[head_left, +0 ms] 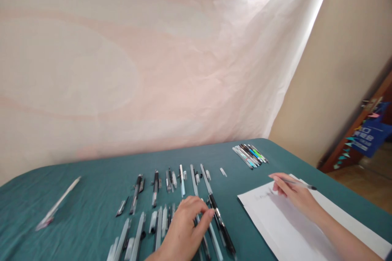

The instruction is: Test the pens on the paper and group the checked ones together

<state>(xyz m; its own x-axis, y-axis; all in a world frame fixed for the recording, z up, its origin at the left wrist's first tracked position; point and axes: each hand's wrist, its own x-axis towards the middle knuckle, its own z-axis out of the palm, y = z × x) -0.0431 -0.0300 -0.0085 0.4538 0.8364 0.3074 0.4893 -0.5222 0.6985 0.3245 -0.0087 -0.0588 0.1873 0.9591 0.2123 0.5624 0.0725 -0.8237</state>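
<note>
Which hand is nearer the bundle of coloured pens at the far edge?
Right. The right hand, holding a pen over the paper, is just this side of the bundle; the left hand rests on loose pens farther left.

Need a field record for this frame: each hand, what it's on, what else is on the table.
left hand: palm down, fingertips resting on the rows of pens laid out mid-table
right hand: grips a thin pen, tip pointing right, over the white paper
white paper: faint marks near its far corner
far right: pen bundle, lying together
far left: lone white pen, apart from the rest
surface: teal tablecloth
behind: pale draped sheet
</note>
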